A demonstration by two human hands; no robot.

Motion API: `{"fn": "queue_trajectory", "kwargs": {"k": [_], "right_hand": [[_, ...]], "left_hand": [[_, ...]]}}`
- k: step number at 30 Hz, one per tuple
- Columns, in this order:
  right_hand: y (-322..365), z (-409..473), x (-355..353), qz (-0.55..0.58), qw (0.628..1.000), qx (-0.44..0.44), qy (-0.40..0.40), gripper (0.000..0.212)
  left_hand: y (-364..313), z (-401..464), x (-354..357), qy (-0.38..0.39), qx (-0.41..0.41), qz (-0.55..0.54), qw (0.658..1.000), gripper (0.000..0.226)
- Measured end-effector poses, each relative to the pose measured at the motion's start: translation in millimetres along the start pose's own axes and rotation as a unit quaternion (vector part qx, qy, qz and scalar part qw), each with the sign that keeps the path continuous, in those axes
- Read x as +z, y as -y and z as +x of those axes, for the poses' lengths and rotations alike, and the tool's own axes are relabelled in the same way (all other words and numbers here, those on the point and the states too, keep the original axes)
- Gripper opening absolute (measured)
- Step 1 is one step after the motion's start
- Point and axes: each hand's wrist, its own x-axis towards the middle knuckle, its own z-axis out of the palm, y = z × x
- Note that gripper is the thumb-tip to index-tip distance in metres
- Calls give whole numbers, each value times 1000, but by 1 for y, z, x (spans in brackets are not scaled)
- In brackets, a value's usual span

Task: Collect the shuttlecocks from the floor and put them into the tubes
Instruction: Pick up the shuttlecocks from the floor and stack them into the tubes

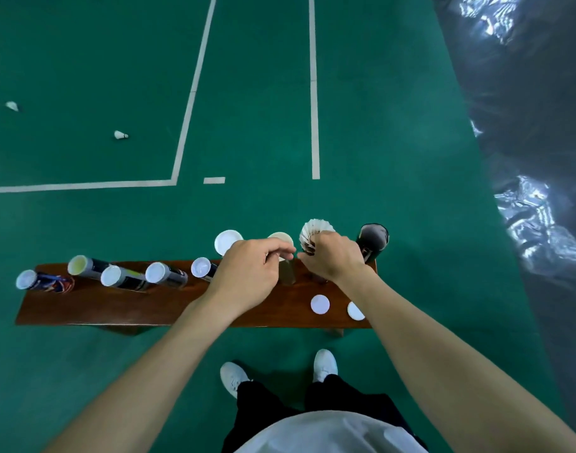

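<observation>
White shuttlecock [316,232] gripped by right hand [332,258], labels unreadable

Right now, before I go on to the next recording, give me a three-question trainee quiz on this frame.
1. True or false: the right hand grips a stack of shuttlecocks.
2. How many shuttlecocks lie on the green floor?
3. The two loose white caps lie: A) on the floor, B) on the wooden bench, C) in the left hand.

Key: 1 true; 2 two, one far left and one nearer the bench; 3 B.
</observation>
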Motion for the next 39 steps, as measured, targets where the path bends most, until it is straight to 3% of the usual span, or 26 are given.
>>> {"fn": "queue_trajectory", "kwargs": {"k": [3,10,22,30,34,39], "right_hand": [[-2,-4,7,-10,1000,-9,1,26],[-12,-10,18,-74,996,29,48,20],[-10,-15,19,-85,993,26,76,27],[1,-53,-16,14,995,-13,-98,38],[43,-63,-58,105,969,-74,-210,34],[129,-65,-107,190,932,-183,-248,40]], "left_hand": [[1,-2,1,-1,-1,-1,1000,36],[10,-3,-4,-5,-5,5,1000,37],[14,-1,-13,-41,0,14,999,35],[24,-11,-38,-14,-40,91,995,42],[27,-28,-77,-64,-61,122,989,49],[50,-67,-138,-140,-68,173,973,63]]}}
